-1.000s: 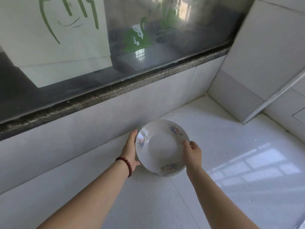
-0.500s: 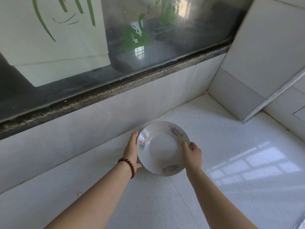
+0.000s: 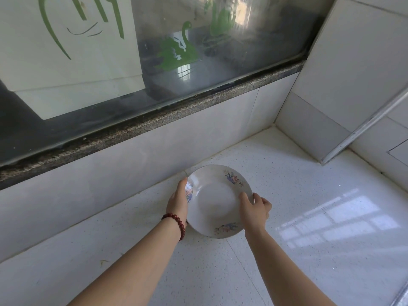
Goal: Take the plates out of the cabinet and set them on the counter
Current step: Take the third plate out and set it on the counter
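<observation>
Plate (image 3: 214, 202) slightly lower than earlier, rim gripped between left hand (image 3: 177, 204) and right hand (image 3: 256, 210) fingers, underside hidden.

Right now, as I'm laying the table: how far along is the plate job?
Done: one plate is out of the cabinet. In hand: the left hand and right hand hold it tilted over the counter. Left: lay it flat, let go; no cabinet in view, so remaining plates unknown.

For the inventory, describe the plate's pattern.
White plate with small multicoloured floral sprigs around its rim; head view.
</observation>
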### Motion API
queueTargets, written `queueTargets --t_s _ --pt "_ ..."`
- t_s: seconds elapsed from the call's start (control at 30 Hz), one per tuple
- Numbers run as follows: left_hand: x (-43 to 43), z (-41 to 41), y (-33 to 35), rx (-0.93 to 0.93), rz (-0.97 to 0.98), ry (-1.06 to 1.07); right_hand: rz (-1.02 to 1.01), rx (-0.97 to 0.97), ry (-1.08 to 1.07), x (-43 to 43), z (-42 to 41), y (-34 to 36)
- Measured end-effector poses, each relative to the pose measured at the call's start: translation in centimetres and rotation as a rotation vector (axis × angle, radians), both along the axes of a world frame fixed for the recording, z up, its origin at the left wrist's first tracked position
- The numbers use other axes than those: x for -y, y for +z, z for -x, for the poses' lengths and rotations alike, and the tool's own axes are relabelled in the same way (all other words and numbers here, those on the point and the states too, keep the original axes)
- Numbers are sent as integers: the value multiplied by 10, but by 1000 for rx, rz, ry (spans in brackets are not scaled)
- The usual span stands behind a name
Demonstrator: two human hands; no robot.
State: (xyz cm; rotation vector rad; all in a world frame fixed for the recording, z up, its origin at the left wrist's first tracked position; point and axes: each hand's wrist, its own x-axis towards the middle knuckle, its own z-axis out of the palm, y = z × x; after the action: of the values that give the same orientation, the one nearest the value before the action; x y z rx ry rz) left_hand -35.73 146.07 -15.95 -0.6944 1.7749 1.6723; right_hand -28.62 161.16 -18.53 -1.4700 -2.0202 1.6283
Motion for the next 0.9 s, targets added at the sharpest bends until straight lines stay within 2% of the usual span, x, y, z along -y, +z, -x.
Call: queueTargets --t_s 0.47,0.7,0.9 --pt "-1 2 -13 -21 53 -37 6 8 8 -3 4 0" --pt "5 3 -5 -2 -5 2 41 20 46 -2 5 4" --pt "7 2 11 -187 50 -44 32 42 66 -3 5 15"
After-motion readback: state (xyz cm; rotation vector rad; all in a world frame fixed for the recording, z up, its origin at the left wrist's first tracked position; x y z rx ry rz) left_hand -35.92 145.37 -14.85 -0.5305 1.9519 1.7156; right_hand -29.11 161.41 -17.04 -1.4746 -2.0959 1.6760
